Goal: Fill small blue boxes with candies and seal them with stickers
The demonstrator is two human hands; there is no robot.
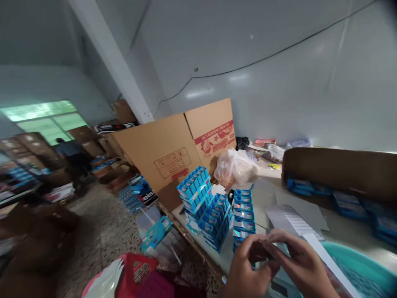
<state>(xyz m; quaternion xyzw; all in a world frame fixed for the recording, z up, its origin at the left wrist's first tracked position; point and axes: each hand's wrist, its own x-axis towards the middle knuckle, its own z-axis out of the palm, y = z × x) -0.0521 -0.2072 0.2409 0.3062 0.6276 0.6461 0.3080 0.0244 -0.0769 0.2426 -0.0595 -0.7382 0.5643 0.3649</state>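
My left hand (249, 267) and my right hand (299, 263) meet over the table's near edge. Both have curled fingers, with fingertips pressed together. Whatever lies between them is too small or hidden to make out. Just beyond my left hand runs a row of small blue boxes (243, 213), partly covered by it. To the left of that row, more blue boxes stand in a lower stack (217, 217) and a taller stack (194, 188). Right of my right hand sits a teal basin (350, 252) full of many small pieces, blurred. A white strip or sheet (328, 265) lies against its rim.
An upright cardboard sheet (173, 153) borders the table's left side. Behind the stacks rests a clear plastic bag (237, 167). An open carton (338, 169) with blue packs is at the right. Below left stands a red plastic chair (136, 273). A person (72, 155) is far left.
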